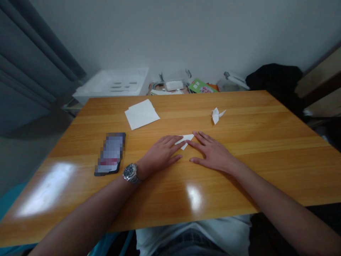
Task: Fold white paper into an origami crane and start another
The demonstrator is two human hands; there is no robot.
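Your forearms (93,209) lie across the table (239,185) toward a small folded paper (185,139) at its middle. Both hands are flat, fingers spread. Left hand (160,153) and right hand (213,154) pin the paper with fingertips only, nothing clasped. That glossy wood looks slippery — uneven pressure could slide the paper and skew your crease.

Table: wooden table (239,170), orange-brown top, glossy, two bright glare patches near the front edge.
Paper: loose white sheets (141,113) lying flat, far left of centre, slightly fanned.
Crane: there's a small folded paper crane (217,115), far right of centre, well apart from the sheets.
Phone: dark smartphone (110,153) lying flat on the left, screen blurred.
Behind the table: white plastic tray (114,84), a green booklet (201,86) in the clutter, a black bag (274,78) at right.
Left edge: grey curtain (32,71).
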